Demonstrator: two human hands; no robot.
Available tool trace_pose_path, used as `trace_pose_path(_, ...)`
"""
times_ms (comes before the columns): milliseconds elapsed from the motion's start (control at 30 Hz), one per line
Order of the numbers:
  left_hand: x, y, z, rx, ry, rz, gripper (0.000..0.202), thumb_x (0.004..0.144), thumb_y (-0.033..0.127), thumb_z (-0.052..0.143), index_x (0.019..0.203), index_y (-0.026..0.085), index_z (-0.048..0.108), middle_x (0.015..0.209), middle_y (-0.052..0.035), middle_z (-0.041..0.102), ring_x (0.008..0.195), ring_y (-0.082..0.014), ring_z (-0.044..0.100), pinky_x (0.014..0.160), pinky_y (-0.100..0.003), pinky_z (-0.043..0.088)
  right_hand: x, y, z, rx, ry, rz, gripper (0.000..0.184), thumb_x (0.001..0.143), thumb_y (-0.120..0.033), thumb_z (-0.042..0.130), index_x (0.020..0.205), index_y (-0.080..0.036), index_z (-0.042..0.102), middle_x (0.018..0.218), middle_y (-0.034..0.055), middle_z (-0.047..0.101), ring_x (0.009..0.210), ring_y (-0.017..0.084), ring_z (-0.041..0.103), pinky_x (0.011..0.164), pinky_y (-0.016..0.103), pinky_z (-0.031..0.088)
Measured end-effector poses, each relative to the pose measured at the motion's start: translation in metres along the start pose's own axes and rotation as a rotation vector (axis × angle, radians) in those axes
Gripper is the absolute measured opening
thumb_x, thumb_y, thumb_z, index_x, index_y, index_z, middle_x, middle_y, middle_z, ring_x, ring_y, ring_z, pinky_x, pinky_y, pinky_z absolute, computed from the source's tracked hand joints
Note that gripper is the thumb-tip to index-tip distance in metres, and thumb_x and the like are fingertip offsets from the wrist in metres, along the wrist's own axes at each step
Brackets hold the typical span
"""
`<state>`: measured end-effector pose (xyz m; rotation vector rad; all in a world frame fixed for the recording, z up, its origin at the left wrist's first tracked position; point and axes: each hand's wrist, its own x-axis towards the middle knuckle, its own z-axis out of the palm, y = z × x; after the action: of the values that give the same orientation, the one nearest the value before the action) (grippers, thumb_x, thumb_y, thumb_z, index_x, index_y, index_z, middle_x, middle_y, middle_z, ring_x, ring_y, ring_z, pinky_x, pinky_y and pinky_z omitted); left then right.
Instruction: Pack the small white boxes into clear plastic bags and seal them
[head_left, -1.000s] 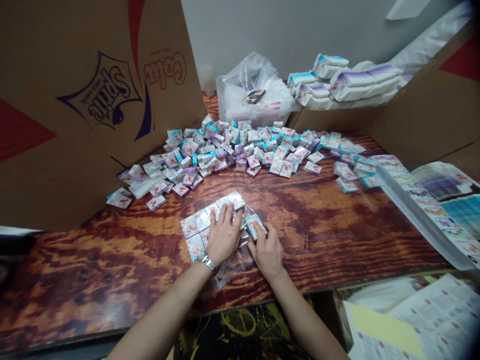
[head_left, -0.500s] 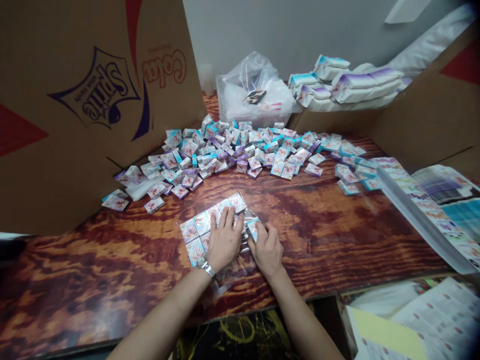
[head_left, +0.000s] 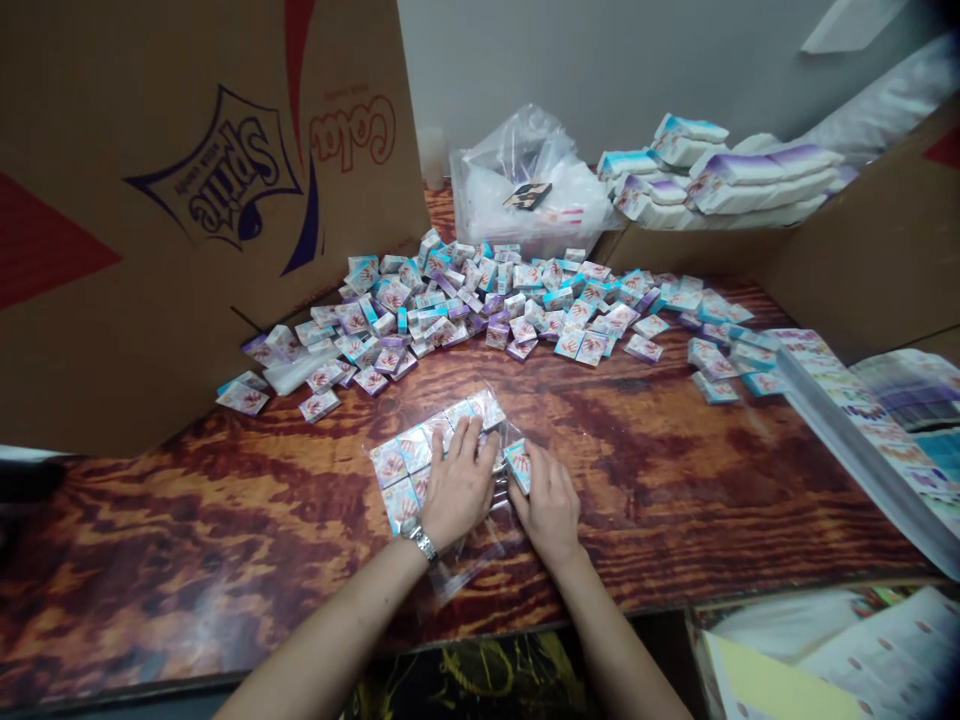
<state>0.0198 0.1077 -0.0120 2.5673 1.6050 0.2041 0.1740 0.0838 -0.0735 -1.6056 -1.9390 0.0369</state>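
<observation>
My left hand lies flat on a clear plastic bag right in front of me, its fingers spread over the small boxes packed inside. I can count seven of those boxes around my left hand, and more may be hidden under my palm. My right hand sits just beside the left, not touching it, with its fingers closed on one more small box at the bag's edge; I cannot tell whether that box is inside the plastic. Both forearms reach in from the near edge of the wooden table and angle toward each other, and a wristwatch circles my left wrist. Beyond my hands lies one wide spread of loose boxes, far too many to count exactly, well over a hundred. Behind it are one bulging plastic bag and a heap of wrapped packs. Two cardboard sheets stand at the sides, and printed papers lie at my lower right.
</observation>
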Motion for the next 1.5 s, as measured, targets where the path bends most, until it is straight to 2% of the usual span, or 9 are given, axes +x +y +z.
trace_pose_path(133,0.000,0.000,-0.001,-0.034,0.007,-0.019,0.054,0.083,0.021,0.049,0.135,0.017,0.034,0.145,-0.0160,0.032,0.137,-0.0289,0.022,0.109,-0.056,0.016,0.006,0.009,-0.006,0.208,-0.113,-0.062,0.043,0.088,-0.028,0.047,0.128,-0.011,0.042,0.115,0.0136,0.057,0.106,0.023,0.051,0.092,0.037,0.043)
trace_pose_path(333,-0.002,0.001,-0.001,-0.022,-0.001,-0.005,0.052,0.085,0.022,0.047,0.135,0.017,0.034,0.145,-0.0169,0.032,0.137,-0.0291,0.022,0.108,-0.057,0.017,-0.003,-0.005,0.002,0.037,0.004,0.063,0.049,0.090,-0.033,0.045,0.132,-0.009,0.039,0.116,0.0178,0.053,0.107,0.027,0.048,0.090,0.041,0.043)
trace_pose_path(433,-0.001,0.001,-0.001,-0.007,-0.009,-0.006,0.052,0.085,0.022,0.046,0.135,0.017,0.035,0.145,-0.0173,0.031,0.136,-0.0299,0.022,0.107,-0.058,0.018,-0.004,-0.009,0.005,-0.004,0.019,0.085,0.050,0.091,-0.033,0.043,0.133,-0.008,0.037,0.117,0.0194,0.052,0.108,0.029,0.048,0.088,0.042,0.044)
trace_pose_path(633,0.001,0.002,-0.005,0.010,-0.015,-0.011,0.050,0.084,0.027,0.049,0.132,0.018,0.038,0.143,-0.0164,0.035,0.134,-0.0306,0.027,0.106,-0.058,0.021,0.001,0.008,-0.001,0.174,-0.075,-0.029,0.051,0.089,-0.030,0.045,0.136,-0.012,0.035,0.118,0.0159,0.055,0.108,0.025,0.050,0.090,0.041,0.044)
trace_pose_path(700,0.002,0.003,-0.006,0.019,-0.016,-0.018,0.050,0.084,0.027,0.049,0.132,0.019,0.038,0.142,-0.0161,0.036,0.133,-0.0307,0.028,0.106,-0.058,0.021,0.001,0.011,-0.001,0.205,-0.071,-0.016,0.051,0.089,-0.030,0.045,0.136,-0.013,0.034,0.118,0.0151,0.055,0.107,0.025,0.051,0.090,0.040,0.045)
trace_pose_path(867,0.001,0.005,-0.003,0.047,-0.001,-0.025,0.051,0.083,0.022,0.048,0.133,0.020,0.038,0.143,-0.0160,0.035,0.133,-0.0312,0.027,0.105,-0.058,0.022,-0.004,0.000,0.003,0.043,0.031,0.069,0.054,0.090,-0.034,0.043,0.138,-0.010,0.032,0.116,0.0184,0.053,0.105,0.028,0.049,0.089,0.044,0.044)
trace_pose_path(1167,-0.001,0.004,0.002,0.026,-0.003,-0.032,0.052,0.083,0.021,0.047,0.134,0.018,0.037,0.144,-0.0159,0.034,0.136,-0.0303,0.024,0.107,-0.057,0.019,-0.003,-0.007,0.009,-0.106,0.071,0.030,0.054,0.092,-0.032,0.041,0.140,-0.010,0.029,0.115,0.0203,0.053,0.100,0.030,0.051,0.083,0.043,0.046)
trace_pose_path(1333,-0.002,0.003,0.001,-0.008,0.008,-0.029,0.053,0.083,0.024,0.049,0.134,0.018,0.036,0.144,-0.0153,0.034,0.136,-0.0297,0.024,0.108,-0.057,0.019,0.008,0.001,0.006,0.086,-0.091,0.005,0.059,0.088,-0.024,0.043,0.143,-0.012,0.023,0.121,0.0181,0.052,0.110,0.028,0.049,0.089,0.046,0.045)
trace_pose_path(1500,-0.004,0.004,-0.005,-0.018,0.008,-0.017,0.063,0.083,0.036,0.052,0.139,0.017,0.029,0.147,-0.0179,0.028,0.137,-0.0327,0.020,0.106,-0.060,0.017,0.007,0.016,-0.024,0.212,-0.236,-0.044,0.081,0.082,-0.035,0.055,0.146,-0.016,0.008,0.137,0.0174,0.038,0.126,0.028,0.039,0.096,0.046,0.043)
